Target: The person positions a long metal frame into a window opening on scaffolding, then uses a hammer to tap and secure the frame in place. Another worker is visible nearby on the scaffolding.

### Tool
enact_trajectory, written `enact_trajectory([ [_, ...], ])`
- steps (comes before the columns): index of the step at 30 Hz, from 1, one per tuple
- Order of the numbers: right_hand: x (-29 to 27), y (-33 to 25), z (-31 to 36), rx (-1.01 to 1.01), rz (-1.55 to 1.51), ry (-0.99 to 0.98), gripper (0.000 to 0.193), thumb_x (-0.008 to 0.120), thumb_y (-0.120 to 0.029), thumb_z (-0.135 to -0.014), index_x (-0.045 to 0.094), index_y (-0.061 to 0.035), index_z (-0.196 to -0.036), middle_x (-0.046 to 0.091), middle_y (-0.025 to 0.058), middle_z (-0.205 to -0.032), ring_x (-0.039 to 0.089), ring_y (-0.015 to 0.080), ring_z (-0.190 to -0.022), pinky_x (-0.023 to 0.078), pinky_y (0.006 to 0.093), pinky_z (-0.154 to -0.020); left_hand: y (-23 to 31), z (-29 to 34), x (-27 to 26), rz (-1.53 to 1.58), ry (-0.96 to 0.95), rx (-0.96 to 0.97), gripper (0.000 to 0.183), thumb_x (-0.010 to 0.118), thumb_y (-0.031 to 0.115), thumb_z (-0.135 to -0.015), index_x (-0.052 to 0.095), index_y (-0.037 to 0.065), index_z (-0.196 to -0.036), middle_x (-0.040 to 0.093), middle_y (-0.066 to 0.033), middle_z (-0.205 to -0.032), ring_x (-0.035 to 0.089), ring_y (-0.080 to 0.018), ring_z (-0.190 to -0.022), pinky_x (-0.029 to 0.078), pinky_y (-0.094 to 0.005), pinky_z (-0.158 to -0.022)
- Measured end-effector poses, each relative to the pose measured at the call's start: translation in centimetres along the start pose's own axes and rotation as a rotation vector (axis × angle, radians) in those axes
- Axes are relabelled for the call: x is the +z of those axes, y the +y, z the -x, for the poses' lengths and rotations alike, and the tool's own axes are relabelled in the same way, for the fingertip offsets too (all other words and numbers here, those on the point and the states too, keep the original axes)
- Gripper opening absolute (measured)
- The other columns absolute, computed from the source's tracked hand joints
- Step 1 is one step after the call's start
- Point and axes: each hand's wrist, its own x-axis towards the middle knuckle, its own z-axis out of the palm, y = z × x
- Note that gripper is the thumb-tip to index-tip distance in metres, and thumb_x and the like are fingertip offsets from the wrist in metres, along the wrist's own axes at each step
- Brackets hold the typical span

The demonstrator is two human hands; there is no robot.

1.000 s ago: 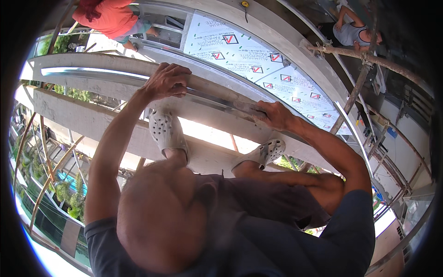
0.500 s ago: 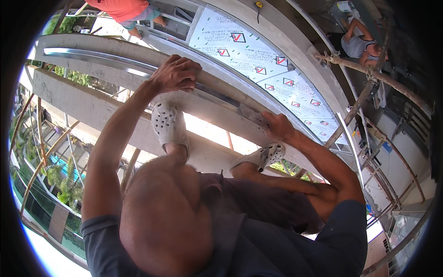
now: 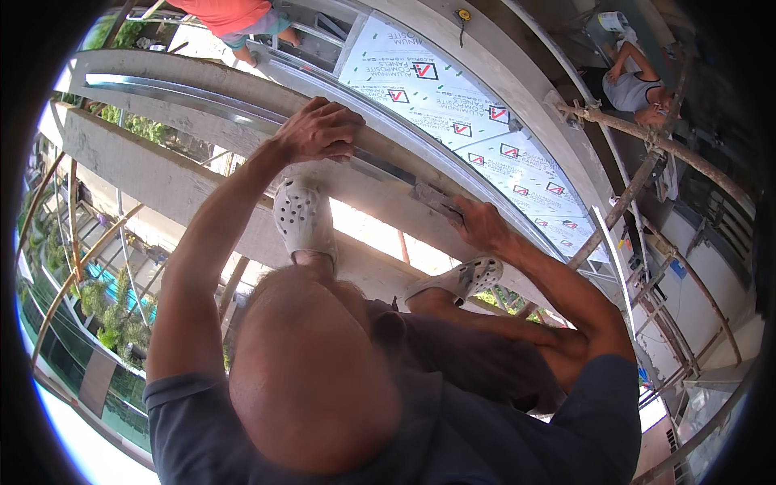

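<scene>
My left hand [image 3: 320,132] is closed, its fingers curled over a long metal strip [image 3: 186,102] that lies along a raised wooden plank [image 3: 153,69]. The strip runs from the far left, passes under my fingers and carries on darker toward the right. To the right, my right hand [image 3: 483,225] grips a flat grey, dusty tool like a trowel [image 3: 436,197]. Its blade lies against the plank edge beside the strip. The grip of the tool is hidden in my palm. My feet, in pale clogs [image 3: 305,218], rest on the planks between my hands.
Beyond the strip lies a curved ledge with film-covered panels [image 3: 453,113]. A tape measure [image 3: 463,15] lies farther back. A person in red [image 3: 230,14] stands at the upper left, another [image 3: 634,85] sits at the upper right. Scaffold poles [image 3: 647,133] cross on the right; gaps between planks show ground below.
The view has shifted slightly. My right hand and the grey tool have slid a little left along the strip. My left hand keeps its hold.
</scene>
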Motion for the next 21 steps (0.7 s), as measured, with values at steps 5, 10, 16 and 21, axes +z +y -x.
enact_trajectory([
  [5, -0.8, 0.0, 1.0, -0.149, -0.018, 0.036, 0.050, 0.082, -0.009, -0.081, 0.059, -0.0041, -0.126, 0.074, 0.0244, -0.091, 0.074, 0.0447, -0.080, 0.061, 0.0488, -0.066, -0.3, 0.5, 0.1, 0.000, 0.017, 0.014, 0.021, 0.078, 0.039, -0.088, 0.067, 0.021, -0.091, 0.066, 0.0045, -0.134, 0.062, -0.0189, -0.125, 0.046, -0.0429, -0.106],
  [10, -0.5, -0.7, 1.1, -0.072, -0.047, 0.049, 0.051, 0.083, -0.008, -0.079, 0.060, -0.0034, -0.123, 0.074, 0.0248, -0.090, 0.074, 0.0449, -0.080, 0.061, 0.0481, -0.065, 0.2, 0.5, -0.2, -0.008, 0.021, 0.025, 0.019, 0.076, 0.038, -0.089, 0.068, 0.023, -0.096, 0.066, 0.0050, -0.132, 0.062, -0.0185, -0.123, 0.047, -0.0424, -0.104],
  [16, -0.4, -1.3, -0.5, -0.120, -0.070, 0.102, 0.051, 0.083, -0.009, -0.080, 0.060, -0.0023, -0.125, 0.073, 0.0268, -0.086, 0.073, 0.0463, -0.074, 0.060, 0.0490, -0.062, -0.5, 0.7, 0.0, -0.038, 0.001, 0.021, 0.021, 0.076, 0.041, -0.089, 0.069, 0.024, -0.099, 0.065, 0.0042, -0.133, 0.062, -0.0196, -0.122, 0.049, -0.0430, -0.102],
  [21, -0.2, -1.5, -1.8, -0.109, 0.005, 0.033, 0.047, 0.080, -0.007, -0.079, 0.060, -0.0002, -0.122, 0.073, 0.0265, -0.087, 0.073, 0.0465, -0.074, 0.059, 0.0488, -0.061, -0.2, 0.5, -0.1, -0.047, -0.015, 0.022, 0.023, 0.080, 0.043, -0.087, 0.073, 0.024, -0.097, 0.065, 0.0030, -0.137, 0.062, -0.0219, -0.123, 0.050, -0.0449, -0.102],
])
